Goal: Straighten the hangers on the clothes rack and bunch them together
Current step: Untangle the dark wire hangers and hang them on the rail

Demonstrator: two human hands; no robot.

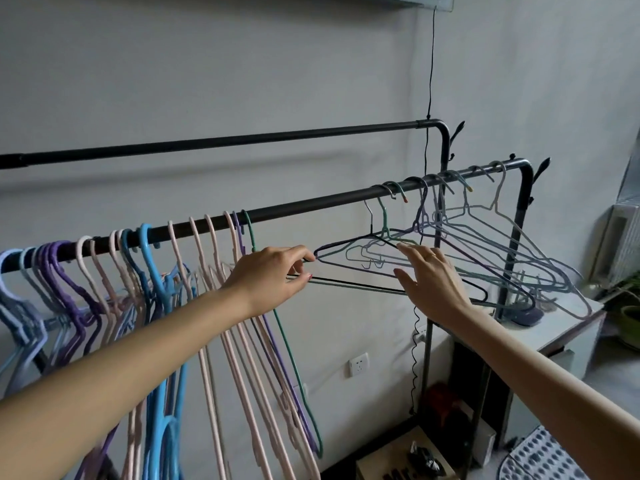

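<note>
A black rack rail (311,202) runs from lower left to upper right. Pink, blue and purple hangers (207,271) hang bunched along its left half. Several thin wire hangers (485,244) hang loosely spread and skewed on its right half. My left hand (273,275) pinches the left corner of a black wire hanger (356,285) between thumb and fingers. My right hand (433,278) is spread open with its fingers against the same group of wire hangers, just right of the black one's middle.
A second, higher black rail (242,140) runs behind. A thin black cable (429,64) hangs down the wall. A grey cabinet (568,327) stands at right under the rack's end post. A wall socket (358,364) and boxes on the floor sit below.
</note>
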